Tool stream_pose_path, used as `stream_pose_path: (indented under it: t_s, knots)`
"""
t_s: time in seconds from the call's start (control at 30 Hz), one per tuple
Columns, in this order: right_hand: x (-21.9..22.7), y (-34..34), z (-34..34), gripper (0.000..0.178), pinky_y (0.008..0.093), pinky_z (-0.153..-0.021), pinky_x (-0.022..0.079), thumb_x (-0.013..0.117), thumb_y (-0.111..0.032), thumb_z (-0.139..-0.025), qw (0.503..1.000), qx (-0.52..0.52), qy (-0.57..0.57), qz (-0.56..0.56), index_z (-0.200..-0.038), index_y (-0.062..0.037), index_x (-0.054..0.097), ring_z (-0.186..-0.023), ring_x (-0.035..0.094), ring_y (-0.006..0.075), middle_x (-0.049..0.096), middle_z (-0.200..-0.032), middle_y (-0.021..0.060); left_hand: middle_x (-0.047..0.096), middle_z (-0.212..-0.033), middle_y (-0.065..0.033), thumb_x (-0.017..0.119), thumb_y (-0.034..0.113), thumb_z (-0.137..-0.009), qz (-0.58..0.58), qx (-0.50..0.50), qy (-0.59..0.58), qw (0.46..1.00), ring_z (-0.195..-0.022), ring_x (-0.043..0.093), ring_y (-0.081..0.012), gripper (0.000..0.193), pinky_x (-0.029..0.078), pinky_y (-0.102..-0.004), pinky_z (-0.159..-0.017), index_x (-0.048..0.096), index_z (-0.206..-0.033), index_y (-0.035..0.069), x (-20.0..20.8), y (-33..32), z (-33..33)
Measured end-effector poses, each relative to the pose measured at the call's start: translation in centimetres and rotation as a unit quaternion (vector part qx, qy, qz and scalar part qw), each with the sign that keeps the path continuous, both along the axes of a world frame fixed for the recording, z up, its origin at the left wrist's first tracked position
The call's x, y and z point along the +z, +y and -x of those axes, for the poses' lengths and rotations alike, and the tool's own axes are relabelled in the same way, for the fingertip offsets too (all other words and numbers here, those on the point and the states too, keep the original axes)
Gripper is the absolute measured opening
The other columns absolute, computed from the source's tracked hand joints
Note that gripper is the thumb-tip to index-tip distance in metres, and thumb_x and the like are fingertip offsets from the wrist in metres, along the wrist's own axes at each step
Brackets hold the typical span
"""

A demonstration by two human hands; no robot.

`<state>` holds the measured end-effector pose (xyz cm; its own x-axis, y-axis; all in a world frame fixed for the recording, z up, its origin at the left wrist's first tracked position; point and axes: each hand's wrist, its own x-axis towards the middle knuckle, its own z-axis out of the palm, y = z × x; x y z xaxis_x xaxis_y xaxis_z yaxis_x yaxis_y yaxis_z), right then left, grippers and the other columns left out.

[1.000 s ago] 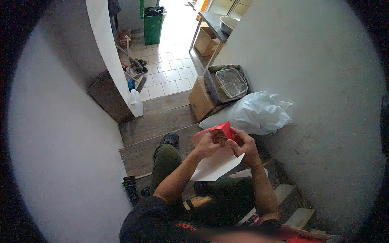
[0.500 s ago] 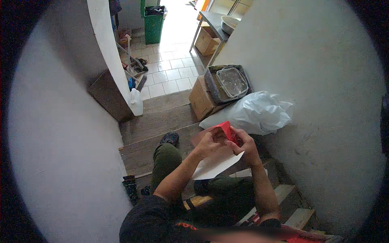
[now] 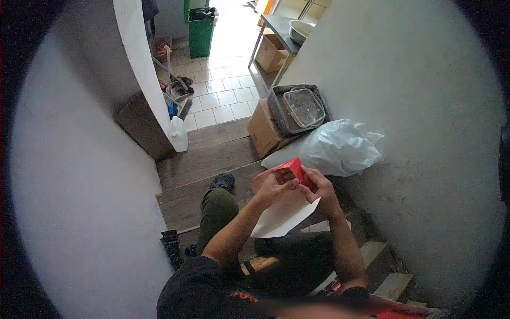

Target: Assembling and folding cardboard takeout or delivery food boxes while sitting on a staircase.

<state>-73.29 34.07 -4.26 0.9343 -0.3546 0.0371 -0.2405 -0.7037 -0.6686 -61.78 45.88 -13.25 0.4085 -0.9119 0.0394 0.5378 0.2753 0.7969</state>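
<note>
A red and white carton (image 3: 298, 171), partly folded, is held up in front of me above my bent leg. Its red end is toward the far side, and a pale flap (image 3: 280, 220) stretches down toward my lap. My left hand (image 3: 276, 189) is closed on the carton's left part, thumb pointing across toward the other hand. On the opposite side, my right hand (image 3: 321, 190) grips the red end, with fingers bent over its edge. Some fingertips are hidden by the cardboard. Beneath my right forearm lies another pale flat piece (image 3: 319, 227).
I sit on wooden stairs (image 3: 207, 194) between two walls. Ahead stand a brown cardboard box (image 3: 263, 127) with a dirty plastic tub (image 3: 298, 109), a white plastic bag (image 3: 340, 149) and a white jug (image 3: 178, 134). A green bin (image 3: 201, 37) and a metal table (image 3: 279, 31) are farther off.
The red end of the carton now looks squarer and stands more upright. My left thumb has shifted right, toward my right hand. Both forearms stay nearly in place.
</note>
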Motion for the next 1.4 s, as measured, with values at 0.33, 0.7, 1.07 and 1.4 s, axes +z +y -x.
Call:
stream_pose_path:
  t_s: [0.33,0.7,1.07,1.4]
  knots:
    - [-0.1,0.1,0.1,0.053,0.031,-0.088,0.045,0.066,-0.016,-0.082,1.0,0.001,0.001,-0.017,-0.129,-0.0001,0.047,-0.102,0.057,0.0222,0.052,-0.122,0.0141,0.057,-0.116,-0.0113,0.064,0.022,-0.087,-0.001,-0.011,0.011,1.0,-0.101,0.057,-0.0182,0.046,0.05,-0.0323,-0.088,0.048,-0.121,-0.005,-0.2,-0.3,0.0]
    - [-0.7,-0.2,0.2,0.05,0.0293,-0.087,0.045,0.066,-0.019,-0.083,1.0,-0.019,0.001,0.014,-0.127,-0.0001,0.049,-0.101,0.057,0.0197,0.054,-0.119,0.0139,0.055,-0.117,-0.01,0.061,0.019,-0.089,0.019,-0.015,0.024,0.999,-0.105,0.056,-0.0183,0.042,0.049,-0.0329,-0.091,0.047,-0.122,-0.002,-1.0,-0.5,0.1]
    - [-0.4,-0.1,0.3,0.05,0.028,-0.086,0.045,0.066,-0.018,-0.083,1.0,-0.01,-0.018,-0.009,-0.127,-0.0006,0.05,-0.099,0.056,0.0158,0.056,-0.113,0.0105,0.055,-0.117,-0.0084,0.066,0.018,-0.085,0.009,-0.01,0.012,1.0,-0.107,0.055,-0.0188,0.046,0.047,-0.0334,-0.092,0.047,-0.123,0.0,-1.4,-0.6,0.1]
    - [-0.8,-0.8,0.4,0.055,0.0276,-0.088,0.043,0.067,-0.02,-0.082,0.999,-0.014,0.005,-0.034,-0.13,-0.0019,0.047,-0.101,0.054,0.0156,0.054,-0.117,0.0102,0.057,-0.115,-0.007,0.068,0.016,-0.083,0.007,0.014,-0.041,0.999,-0.107,0.054,-0.0183,0.046,0.046,-0.0335,-0.092,0.048,-0.122,0.0,-1.5,-0.7,0.2]
